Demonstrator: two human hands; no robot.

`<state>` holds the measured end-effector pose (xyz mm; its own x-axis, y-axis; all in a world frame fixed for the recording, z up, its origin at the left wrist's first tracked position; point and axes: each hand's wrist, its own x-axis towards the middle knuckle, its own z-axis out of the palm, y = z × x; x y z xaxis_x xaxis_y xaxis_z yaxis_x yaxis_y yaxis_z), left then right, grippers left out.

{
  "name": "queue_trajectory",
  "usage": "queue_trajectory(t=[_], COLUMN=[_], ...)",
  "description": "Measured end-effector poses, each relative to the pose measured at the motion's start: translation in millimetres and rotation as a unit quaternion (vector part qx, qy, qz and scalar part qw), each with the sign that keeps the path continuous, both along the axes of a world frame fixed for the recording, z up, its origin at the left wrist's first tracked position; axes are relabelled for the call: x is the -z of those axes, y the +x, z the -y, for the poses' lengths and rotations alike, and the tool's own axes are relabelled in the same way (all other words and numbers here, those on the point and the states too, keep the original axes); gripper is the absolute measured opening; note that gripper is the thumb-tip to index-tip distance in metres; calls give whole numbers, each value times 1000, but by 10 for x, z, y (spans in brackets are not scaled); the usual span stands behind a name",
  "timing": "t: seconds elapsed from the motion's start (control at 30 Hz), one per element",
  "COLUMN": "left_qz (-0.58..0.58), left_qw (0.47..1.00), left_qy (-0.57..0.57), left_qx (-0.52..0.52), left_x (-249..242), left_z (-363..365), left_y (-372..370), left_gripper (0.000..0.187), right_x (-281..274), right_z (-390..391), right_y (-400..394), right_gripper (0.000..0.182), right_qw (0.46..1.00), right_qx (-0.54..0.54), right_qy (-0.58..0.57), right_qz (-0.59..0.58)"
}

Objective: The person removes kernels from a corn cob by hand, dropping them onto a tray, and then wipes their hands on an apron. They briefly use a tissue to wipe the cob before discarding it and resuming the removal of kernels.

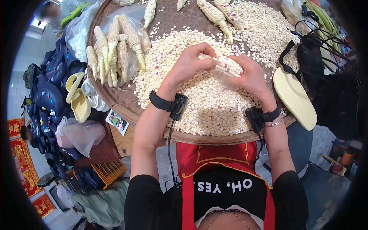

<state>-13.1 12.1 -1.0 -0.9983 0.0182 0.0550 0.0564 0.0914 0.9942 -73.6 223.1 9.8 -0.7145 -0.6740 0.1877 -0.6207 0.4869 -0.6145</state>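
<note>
A corn cob (pixel 227 66) with pale kernels and a few red ones is held between my two hands over a heap of loose kernels (pixel 214 103). My left hand (pixel 194 61) grips its left end, with fingers curled and thumb against it. Around the cob's right end my right hand (pixel 251 76) is closed, slightly blurred at the thumb. The kernels lie in a wide round wooden tray (pixel 126 111). Stripped cobs (pixel 113 50) are piled on the tray's left side, partly on clear plastic.
More cobs (pixel 211 13) lie at the tray's far side. A cream slipper sole (pixel 293 97) leans at the right rim, near dark bags and cables (pixel 318 57). On the left are dark clogs (pixel 50 92), yellow sandals (pixel 79 103) and an orange crate (pixel 109 173).
</note>
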Motion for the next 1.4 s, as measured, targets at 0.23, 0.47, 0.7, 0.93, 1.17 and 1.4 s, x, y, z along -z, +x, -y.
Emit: queue_trajectory(t=[0.23,0.47,0.7,0.93,1.17,1.4], left_qz=[41,45,79,36,-10,15], left_qw=[995,994,986,998,995,998], left_qy=[85,97,139,45,80,-44], left_qx=[15,18,41,39,-53,-31], left_x=[-28,1,58,12,-56,-30], left_z=[-13,-6,25,-25,-11,6], left_y=[11,8,-19,-11,8,17], left_gripper=[14,14,16,14,20,20], right_x=[11,-36,-49,-12,-83,6], right_z=[-34,-65,-98,-88,-90,-97], right_y=[-51,-59,-81,-82,-89,-124], right_gripper=[56,56,58,61,59,58], right_qw=[998,998,998,999,993,993], right_qx=[-16,-24,-22,-15,21,-6], right_qy=[-22,-22,-15,-21,-8,7], right_qz=[51,54,57,48,114,114])
